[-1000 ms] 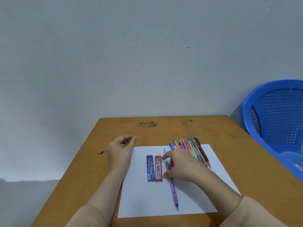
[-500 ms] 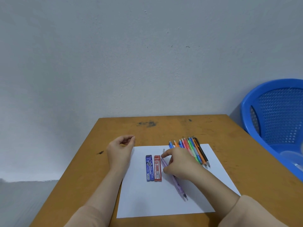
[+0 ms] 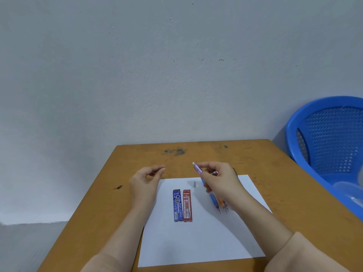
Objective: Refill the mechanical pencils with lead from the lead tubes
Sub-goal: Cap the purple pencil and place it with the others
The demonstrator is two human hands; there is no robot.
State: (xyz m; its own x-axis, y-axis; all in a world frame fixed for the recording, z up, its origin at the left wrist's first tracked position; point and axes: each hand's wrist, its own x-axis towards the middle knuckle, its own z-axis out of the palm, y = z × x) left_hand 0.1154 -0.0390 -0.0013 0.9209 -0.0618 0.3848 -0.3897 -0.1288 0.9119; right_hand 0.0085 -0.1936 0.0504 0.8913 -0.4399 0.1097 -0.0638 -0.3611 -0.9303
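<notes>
The wooden table (image 3: 290,203) is pushed up against a pale wall (image 3: 176,75), and its far edge and both side edges are in plain sight, with a wide band of bare wood between the far edge and the white sheet of paper (image 3: 196,242). To the right, just off the table, stands a blue perforated basket (image 3: 324,103), cut off at the side, with something clear and blurred in it that I cannot make out. The near half of the sheet is open. The right hand (image 3: 220,179) is lifted above the sheet's far right part, thumb and fingers pinching a purple mechanical pencil (image 3: 197,168) near its upper end. The pencil tilts up and to the left, showing a pale tip at the top, while its lower length is hidden behind the hand. Beneath that hand lie the other pencils (image 3: 214,200), mostly covered, with only a blue and an orange barrel and a few dark points showing. The left hand (image 3: 144,183) hovers over the sheet's left edge, fingers loosely curled, thumb and forefinger tips close, nothing visible between them. The blue lead tube (image 3: 177,205) and red lead tube (image 3: 187,205) lie flat side by side, touching, mid-sheet between the hands. A small grey cap (image 3: 194,183) lies on the paper just beyond the red one.
</notes>
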